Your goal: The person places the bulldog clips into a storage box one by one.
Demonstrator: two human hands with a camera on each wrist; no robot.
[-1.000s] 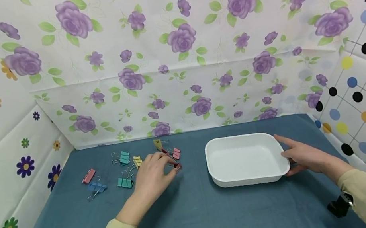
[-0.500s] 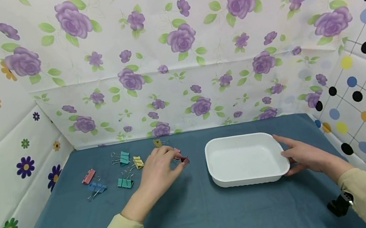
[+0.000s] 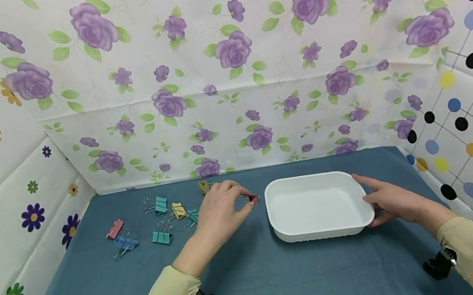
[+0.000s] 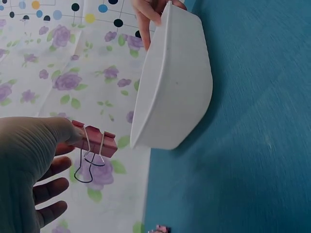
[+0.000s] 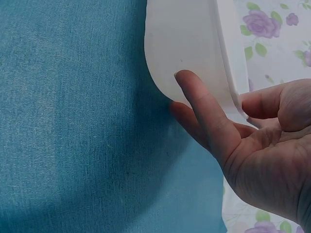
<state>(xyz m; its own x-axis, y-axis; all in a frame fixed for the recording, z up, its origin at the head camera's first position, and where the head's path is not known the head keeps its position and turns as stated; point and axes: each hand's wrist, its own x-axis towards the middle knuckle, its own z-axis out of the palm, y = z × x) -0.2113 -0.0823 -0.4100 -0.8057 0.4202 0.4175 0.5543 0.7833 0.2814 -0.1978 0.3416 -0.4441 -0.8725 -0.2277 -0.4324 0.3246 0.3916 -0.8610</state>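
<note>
A dark red binder clip (image 3: 253, 199) is pinched between the thumb and fingers of my left hand (image 3: 221, 210), just left of the white plastic tray (image 3: 323, 234). In the left wrist view the clip (image 4: 97, 141) appears pinkish red, its wire handles hanging down, apart from the tray wall (image 4: 182, 92). The other left fingers are loosely bent. My right hand (image 3: 391, 202) grips the tray's right end. In the right wrist view, fingers (image 5: 206, 107) press its outer wall while another finger meets the rim. The visible inside of the tray is bare.
Left of my left hand lie teal clips (image 3: 162, 236), a yellow clip (image 3: 178, 210), a blue clip (image 3: 127, 243) and a pink clip (image 3: 114, 229). Another yellow clip (image 3: 203, 187) sits near the back edge. Patterned cloth walls (image 3: 240, 115) enclose the blue tabletop (image 3: 263, 278).
My left hand has moved right toward the tray with the dark red binder clip, uncovering a teal clip behind it. The right hand and the tray have stayed in place.
</note>
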